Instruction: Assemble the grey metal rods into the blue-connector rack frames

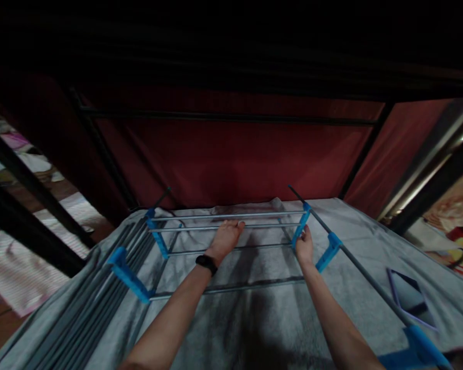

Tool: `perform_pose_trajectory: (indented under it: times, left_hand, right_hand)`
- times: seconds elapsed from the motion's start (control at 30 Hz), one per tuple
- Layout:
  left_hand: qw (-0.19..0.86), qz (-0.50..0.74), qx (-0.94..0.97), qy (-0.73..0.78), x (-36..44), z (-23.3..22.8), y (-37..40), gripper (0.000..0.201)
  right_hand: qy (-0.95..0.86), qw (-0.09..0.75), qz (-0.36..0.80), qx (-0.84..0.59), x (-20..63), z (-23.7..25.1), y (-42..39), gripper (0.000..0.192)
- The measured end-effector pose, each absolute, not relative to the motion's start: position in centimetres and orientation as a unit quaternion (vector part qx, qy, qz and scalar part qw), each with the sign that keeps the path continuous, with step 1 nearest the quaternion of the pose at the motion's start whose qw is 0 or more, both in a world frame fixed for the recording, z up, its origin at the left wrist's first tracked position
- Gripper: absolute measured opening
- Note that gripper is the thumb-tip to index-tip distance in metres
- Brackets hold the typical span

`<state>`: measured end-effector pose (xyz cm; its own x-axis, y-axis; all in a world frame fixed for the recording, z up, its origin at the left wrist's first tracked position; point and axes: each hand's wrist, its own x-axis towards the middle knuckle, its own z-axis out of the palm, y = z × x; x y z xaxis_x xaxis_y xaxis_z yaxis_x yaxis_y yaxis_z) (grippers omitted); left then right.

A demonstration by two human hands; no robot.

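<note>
Head view: 2 hands, apart; rack frame (pixel 254 284) beneath and between them, on grey cloth (pixel 370 231);
Left hand (pixel 227 238): laid over a metal rod (pixel 270 225), likely steadying it; I cannot tell whether it clamps;
Right hand (pixel 304 247): fingers curled at a blue bracket (pixel 302 221), apparently bracing it; closure partly hidden;
Grey rods (pixel 96 308): left of the left hand, side by side, presumably for easy reach.

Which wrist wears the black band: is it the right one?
No, the black band is around the wrist of the left hand, while the wrist of the right hand is bare.
</note>
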<state>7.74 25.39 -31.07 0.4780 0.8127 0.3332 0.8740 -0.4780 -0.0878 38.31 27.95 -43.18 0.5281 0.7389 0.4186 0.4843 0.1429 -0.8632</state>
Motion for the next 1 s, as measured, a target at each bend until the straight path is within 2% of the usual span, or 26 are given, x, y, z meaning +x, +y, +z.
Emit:
perform_pose_trajectory:
  times: [0.2, 0.43, 0.63, 0.83, 1.0]
  left_hand:
    - [0.091, -0.111, -0.852, -0.503, 7.3, -31.3, 25.0, 0.043]
    - [0.088, -0.093, -0.852, -0.508, 7.3, -31.4, 24.7, 0.035]
    - [0.096, -0.104, -0.848, -0.511, 7.5, -31.5, 24.5, 0.031]
    - [0.099, -0.117, -0.838, -0.523, 7.8, -31.3, 24.0, 0.030]
    - [0.092, -0.094, -0.838, -0.530, 8.1, -30.8, 24.0, 0.028]
  right_hand:
    - [-0.506, 0.591, 0.114, -0.618, 33.2, -44.2, 23.5, 0.064]
    - [-0.592, 0.582, 0.187, -0.525, 28.3, -41.6, 20.5, 0.052]
    - [-0.651, 0.549, 0.121, -0.510, 27.7, -40.7, 20.9, 0.057]
    - [-0.739, 0.436, -0.011, -0.514, 26.4, -38.9, 23.0, 0.062]
    - [-0.764, 0.314, -0.086, -0.557, 25.8, -37.3, 24.7, 0.052]
